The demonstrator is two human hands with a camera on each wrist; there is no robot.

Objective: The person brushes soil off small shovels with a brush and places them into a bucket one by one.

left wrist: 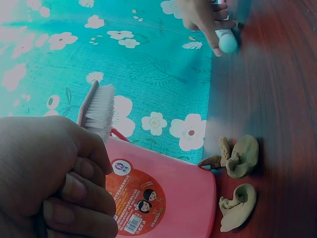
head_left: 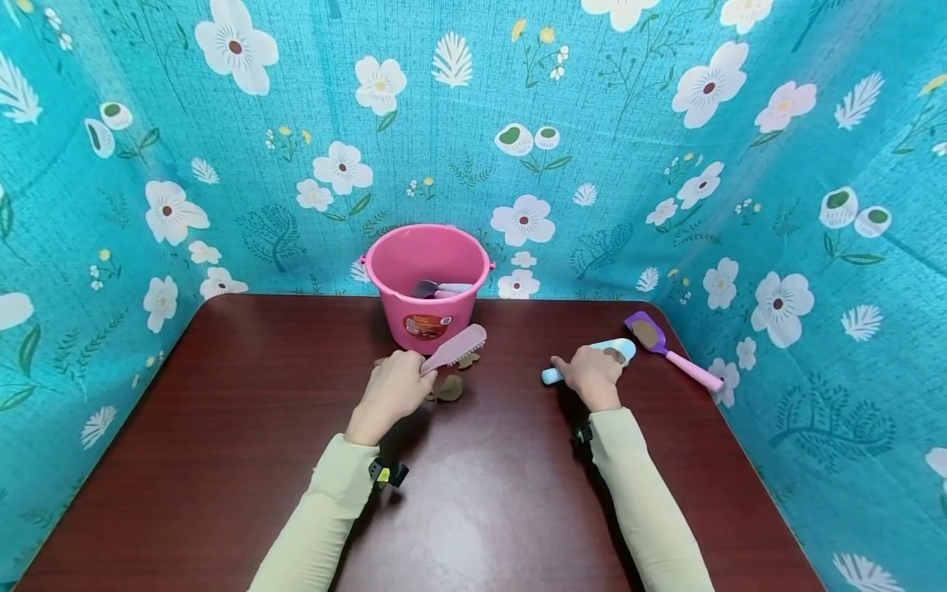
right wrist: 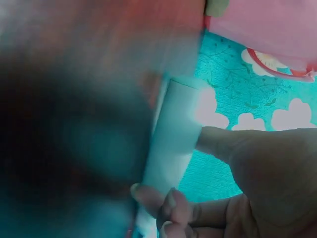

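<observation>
Where the pink brush lies: in the left hand point(head_left: 392, 386), so the pink brush point(head_left: 457, 349) runs from the fist toward the far right, its head just beside the near right side of the pink bucket point(head_left: 395, 316).
Left fingers: curled together, clamped round the brush's handle.
Bristles to brown pieces: the bristles face down toward the table point(head_left: 222, 427); the left wrist view suggests they hang above it, apart from the brown pieces point(head_left: 449, 388).
Brown pieces from the left fingers: on the table, to the right, by the bucket's near right foot; the left hand is much the nearer one.
Key relation, as I judge it: the brush head points over the pieces, so height above them, more than sideways reach, would matter for any move there.
Right hand and pale blue tool: the right hand point(head_left: 592, 374) holds the pale blue tool point(head_left: 551, 376), thumb along one side, fingers bent round the other.
Pale blue tool's long axis: near left to far right, narrow end toward the pieces but well apart from them; its broad end bears brown stuff.
Purple scoop: farther right, the purple scoop point(head_left: 676, 360) lies with its pink handle toward the near right.
</observation>
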